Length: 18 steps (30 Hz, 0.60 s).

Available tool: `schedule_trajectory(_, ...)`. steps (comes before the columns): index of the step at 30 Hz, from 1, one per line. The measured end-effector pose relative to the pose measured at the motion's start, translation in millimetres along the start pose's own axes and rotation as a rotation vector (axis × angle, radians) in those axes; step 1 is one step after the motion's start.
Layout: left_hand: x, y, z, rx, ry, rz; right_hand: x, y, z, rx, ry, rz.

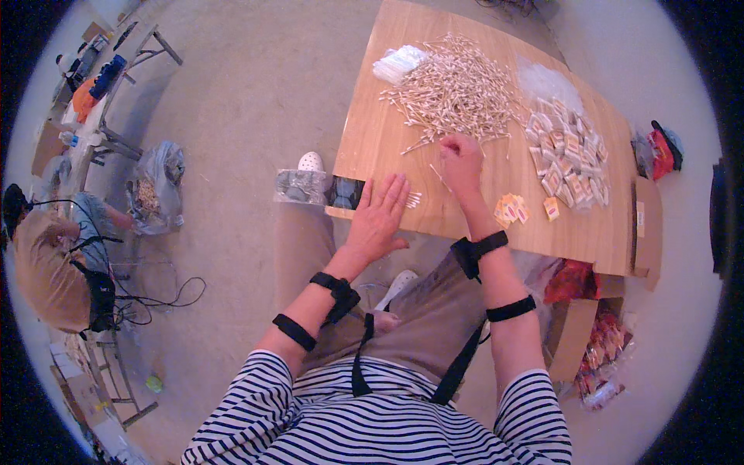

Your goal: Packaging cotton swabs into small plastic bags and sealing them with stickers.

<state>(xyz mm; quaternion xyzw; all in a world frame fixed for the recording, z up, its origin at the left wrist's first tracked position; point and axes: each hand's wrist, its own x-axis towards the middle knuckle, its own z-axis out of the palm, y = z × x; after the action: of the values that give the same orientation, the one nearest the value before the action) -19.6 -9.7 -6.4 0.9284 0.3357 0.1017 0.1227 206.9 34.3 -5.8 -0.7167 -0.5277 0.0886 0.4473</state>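
Note:
My left hand (pixel 382 208) lies flat at the table's near edge, its fingers stretched out. Several loose cotton swabs (pixel 413 200) are on the wood just right of its fingertips. At the front of a large heap of cotton swabs (pixel 457 85), my right hand (pixel 463 167) is closed with the fingers curled in. What it grips, if anything, is hidden. A single cotton swab (pixel 440 178) shows close to its left side; whether the hand touches it I cannot tell. Small yellow-and-white cards or packets (pixel 510 208) lie right of my right wrist.
Many small filled clear packs (pixel 570 159) are piled on the right of the wooden table (pixel 360 155), near clear plastic bags (pixel 550 85). White bags (pixel 399 63) touch the heap. Cardboard boxes (pixel 573 333) stand below right. Another person (pixel 58 263) sits far left beside a plastic sack (pixel 159 190).

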Motion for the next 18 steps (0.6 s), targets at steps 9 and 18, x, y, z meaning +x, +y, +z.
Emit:
schedule_trajectory(9,-1,-1,2,-0.013,0.027,0.006,-31,28,-25,-0.187,-0.001,0.16)
schedule_trajectory(18,-1,0,0,0.009,0.023,0.0,-44,19,-30,-0.137,-0.004,0.184)
